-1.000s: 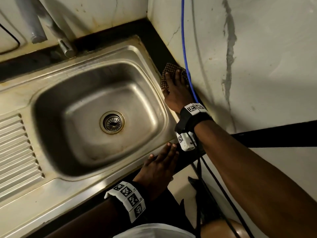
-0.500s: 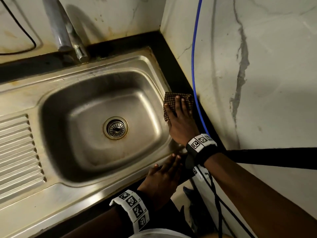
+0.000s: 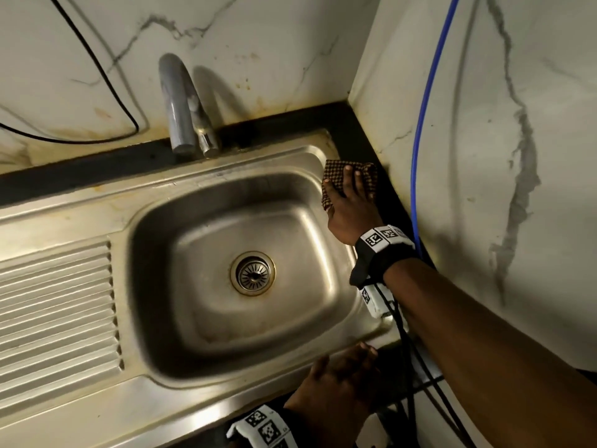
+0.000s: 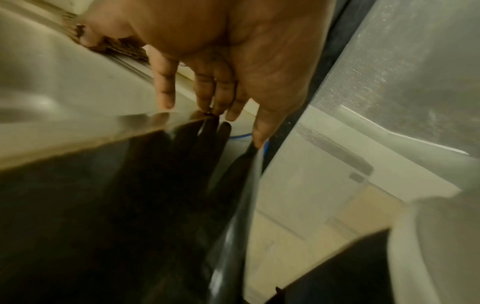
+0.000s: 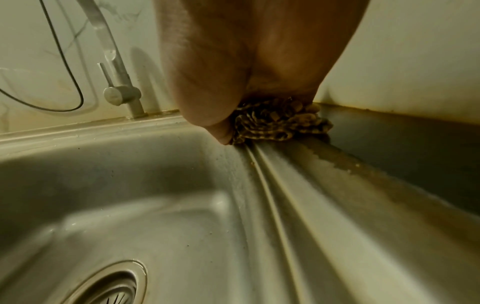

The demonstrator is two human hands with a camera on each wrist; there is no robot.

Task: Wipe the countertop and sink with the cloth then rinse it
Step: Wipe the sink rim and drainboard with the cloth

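A brown checked cloth (image 3: 336, 171) lies on the right rim of the steel sink (image 3: 226, 169), close to the back right corner. My right hand (image 3: 349, 195) presses it down with straight fingers spread over it. In the right wrist view the cloth (image 5: 280, 123) is bunched under the right hand (image 5: 233, 61), half on the rim and half on the dark countertop (image 5: 415, 148). My left hand (image 3: 339, 379) rests flat on the sink's front edge and holds nothing. The left wrist view shows the left hand's fingers (image 4: 166, 92) straight.
A grey tap (image 3: 176, 101) stands behind the basin, whose drain (image 3: 252, 275) sits in the middle. A ribbed drainboard (image 3: 55, 302) lies to the left. A blue cable (image 3: 420, 140) runs down the right marble wall and a black wire (image 3: 106, 79) hangs on the back wall.
My right hand slid the cloth along the right rim toward me, then back away toward the far corner. The left hand stayed on the front edge.
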